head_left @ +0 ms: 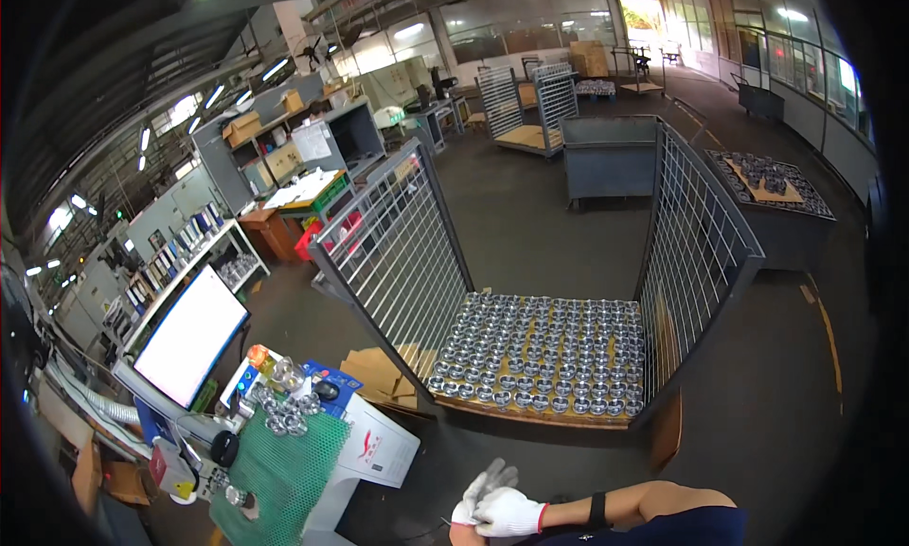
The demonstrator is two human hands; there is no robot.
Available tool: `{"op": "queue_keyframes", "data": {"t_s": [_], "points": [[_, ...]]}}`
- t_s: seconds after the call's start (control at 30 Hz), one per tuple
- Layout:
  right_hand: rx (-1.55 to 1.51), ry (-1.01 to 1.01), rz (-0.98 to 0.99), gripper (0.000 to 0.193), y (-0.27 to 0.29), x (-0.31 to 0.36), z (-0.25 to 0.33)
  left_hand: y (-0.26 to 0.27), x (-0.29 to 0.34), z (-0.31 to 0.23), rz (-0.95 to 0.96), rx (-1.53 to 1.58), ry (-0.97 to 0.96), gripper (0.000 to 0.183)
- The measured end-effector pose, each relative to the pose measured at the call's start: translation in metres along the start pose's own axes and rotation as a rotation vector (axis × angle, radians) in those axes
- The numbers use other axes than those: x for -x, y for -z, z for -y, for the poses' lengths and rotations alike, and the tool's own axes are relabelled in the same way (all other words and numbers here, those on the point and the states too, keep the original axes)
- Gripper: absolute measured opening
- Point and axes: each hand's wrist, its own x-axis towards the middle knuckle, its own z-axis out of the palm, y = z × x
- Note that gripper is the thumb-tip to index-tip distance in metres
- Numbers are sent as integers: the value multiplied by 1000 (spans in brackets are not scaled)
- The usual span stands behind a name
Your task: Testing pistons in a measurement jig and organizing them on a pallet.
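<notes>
Both my hands wear white gloves and meet at the lower edge of the view. My left hand (487,480) points up with its fingers spread and holds nothing. My right hand (508,514) is closed around the left hand's glove at the palm and wrist; a black band (597,510) sits on my right forearm. Ahead on the floor stands a wire mesh cage pallet (402,238) with its near side open. Its wooden base carries several rows of shiny metal rings (540,352).
At the left stands a white machine cabinet (379,447) with a green mesh mat (284,475), loose metal rings (284,409) and a bright monitor (189,338). Flat cardboard (379,375) lies beside the cage. A grey bin (611,158) and a parts table (772,191) stand farther back.
</notes>
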Motion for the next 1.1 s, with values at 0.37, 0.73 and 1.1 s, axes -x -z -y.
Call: {"op": "queue_keyframes", "data": {"t_s": [0.37,0.73,1.1], "points": [[-14,-275,-190,33,80,22,-104,-146,-104,-58,-13,3,271,57],[-48,-522,-119,31,60,29,-193,-88,-223,18,-12,-5,625,62],[-101,-778,-64,32,65,-32,-297,47,-345,51,364,162,691,70]]}}
